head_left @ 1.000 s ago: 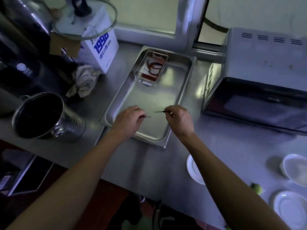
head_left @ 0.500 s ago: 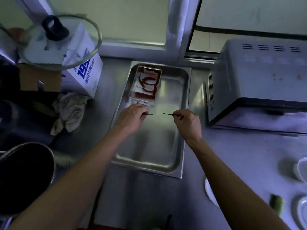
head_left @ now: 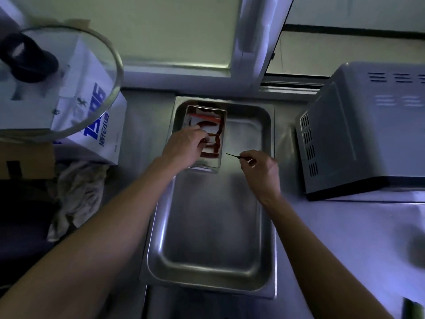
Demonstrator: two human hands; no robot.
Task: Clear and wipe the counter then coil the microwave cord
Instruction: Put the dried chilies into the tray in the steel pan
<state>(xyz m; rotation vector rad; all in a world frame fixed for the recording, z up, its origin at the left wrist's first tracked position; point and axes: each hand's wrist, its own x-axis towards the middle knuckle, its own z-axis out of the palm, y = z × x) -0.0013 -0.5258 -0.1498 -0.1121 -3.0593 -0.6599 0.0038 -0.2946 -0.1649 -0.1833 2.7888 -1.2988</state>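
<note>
Left hand (head_left: pixel 184 146) reaches into small clear container (head_left: pixel 219 134) at far end of steel tray (head_left: pixel 207 245), fingers curled; what it grips, cannot tell. Right hand (head_left: pixel 259 168) pinches thin dark stick (head_left: pixel 232 155) above tray. Microwave (head_left: pixel 368 134) on desk (head_left: pixel 345 238), right; cord unseen.

One head-worn wide-angle view looks steeply down, close over a steel tray (head_left: pixel 213 231) mid-frame, the microwave (head_left: pixel 368 132) at right, window frame along the top.
</note>
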